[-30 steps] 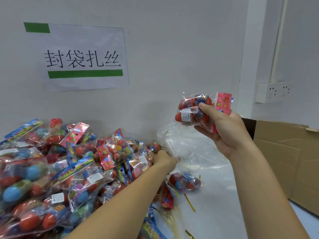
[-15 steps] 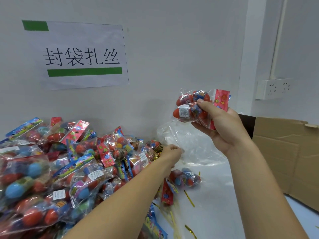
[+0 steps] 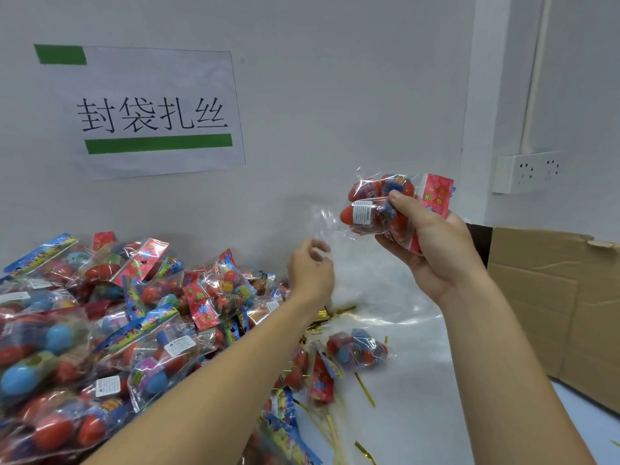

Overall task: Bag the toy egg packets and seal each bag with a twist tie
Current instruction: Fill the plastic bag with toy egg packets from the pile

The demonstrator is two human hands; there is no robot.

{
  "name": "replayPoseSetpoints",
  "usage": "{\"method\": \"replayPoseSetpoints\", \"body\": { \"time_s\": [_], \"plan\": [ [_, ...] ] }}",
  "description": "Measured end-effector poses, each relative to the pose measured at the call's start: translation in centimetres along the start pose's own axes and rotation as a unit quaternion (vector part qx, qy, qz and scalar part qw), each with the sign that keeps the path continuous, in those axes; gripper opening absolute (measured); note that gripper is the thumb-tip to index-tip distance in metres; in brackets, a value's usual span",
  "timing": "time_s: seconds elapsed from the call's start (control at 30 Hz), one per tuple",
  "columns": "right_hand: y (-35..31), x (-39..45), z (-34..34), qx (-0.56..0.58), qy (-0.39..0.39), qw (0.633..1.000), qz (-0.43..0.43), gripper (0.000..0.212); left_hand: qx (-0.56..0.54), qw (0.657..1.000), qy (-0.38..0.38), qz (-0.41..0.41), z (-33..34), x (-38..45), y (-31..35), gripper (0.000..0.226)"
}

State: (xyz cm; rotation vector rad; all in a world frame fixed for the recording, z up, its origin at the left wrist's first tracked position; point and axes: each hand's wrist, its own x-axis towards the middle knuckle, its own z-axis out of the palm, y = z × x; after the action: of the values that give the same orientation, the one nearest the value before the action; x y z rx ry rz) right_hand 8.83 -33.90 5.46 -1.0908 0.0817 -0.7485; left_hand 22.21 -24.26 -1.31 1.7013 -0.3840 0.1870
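Observation:
My right hand (image 3: 432,253) grips a packet of red toy eggs (image 3: 379,204) with a pink flowered header, held up in front of the wall. To its left, my left hand (image 3: 310,273) pinches the edge of a clear plastic bag (image 3: 375,283) and lifts it off the table. Under the bag lies another egg packet (image 3: 357,350). Gold twist ties (image 3: 364,384) lie scattered on the white table beside it.
A big heap of egg packets (image 3: 110,323) fills the left of the table against the wall. A paper sign (image 3: 151,112) hangs above it. An open cardboard box (image 3: 560,303) stands at the right, with a wall socket (image 3: 526,171) above.
My left hand has risen from the edge of the heap, lifting the clear bag's edge with it. My right hand with the packet has stayed about where it was.

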Motion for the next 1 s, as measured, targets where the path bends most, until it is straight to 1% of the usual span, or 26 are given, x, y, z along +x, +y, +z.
{"method": "replayPoseSetpoints", "body": {
  "time_s": [0.07,0.13,0.17,0.23,0.27,0.33,0.43,0.53,0.57,0.63,0.7,0.77,0.87,0.9,1.0],
  "plan": [
    [-0.1,0.1,0.1,0.020,0.014,1.000,-0.011,0.034,0.051,0.989,0.086,0.105,-1.4,0.6,1.8,0.025],
    [-0.3,0.1,0.1,0.038,0.029,0.999,-0.024,0.038,0.088,0.960,0.168,0.207,-3.0,0.9,3.7,0.023],
    [-0.4,0.1,0.1,0.044,0.038,0.998,-0.031,0.039,0.104,0.942,0.198,0.249,-3.7,0.9,4.4,0.021],
    [-0.6,0.1,0.1,0.046,0.055,0.996,-0.045,0.041,0.151,0.914,0.220,0.307,-4.9,0.5,5.2,0.021],
    [-0.7,0.1,0.0,0.046,0.061,0.996,-0.052,0.042,0.180,0.905,0.211,0.321,-5.4,0.1,5.3,0.021],
    [-0.9,0.1,-0.1,0.041,0.069,0.995,-0.062,0.042,0.238,0.904,0.160,0.316,-5.9,-1.0,4.6,0.022],
    [-1.3,0.0,-0.2,0.020,0.069,0.994,-0.078,0.037,0.275,0.927,0.068,0.245,-5.9,-3.1,2.7,0.020],
    [-2.0,-0.4,0.0,0.007,0.055,0.993,-0.103,0.025,0.256,0.944,0.036,0.206,-6.2,-4.8,1.4,0.020],
    [-2.3,-0.5,0.1,0.005,0.046,0.993,-0.110,0.023,0.250,0.947,0.028,0.199,-6.4,-5.1,1.1,0.023],
    [-2.9,-0.9,0.3,-0.005,0.023,0.993,-0.117,0.022,0.249,0.952,0.022,0.177,-6.6,-5.5,0.7,0.036],
    [-3.4,-1.3,0.6,-0.032,-0.014,0.992,-0.118,0.023,0.242,0.958,0.017,0.153,-6.8,-5.9,0.5,0.039],
    [-3.8,-1.7,0.9,-0.068,-0.071,0.988,-0.118,0.026,0.230,0.963,-0.002,0.142,-7.1,-6.3,0.5,0.038],
    [-4.1,-2.3,1.6,-0.130,-0.161,0.972,-0.113,0.041,0.199,0.969,-0.027,0.143,-8.2,-6.5,1.3,0.037],
    [-4.2,-2.5,1.8,-0.147,-0.191,0.964,-0.113,0.040,0.179,0.973,-0.033,0.144,-8.7,-6.6,1.8,0.040],
    [-4.3,-3.0,2.5,-0.169,-0.275,0.939,-0.115,0.031,0.126,0.981,-0.054,0.140,-10.0,-6.7,3.0,0.037]
  ]
}}
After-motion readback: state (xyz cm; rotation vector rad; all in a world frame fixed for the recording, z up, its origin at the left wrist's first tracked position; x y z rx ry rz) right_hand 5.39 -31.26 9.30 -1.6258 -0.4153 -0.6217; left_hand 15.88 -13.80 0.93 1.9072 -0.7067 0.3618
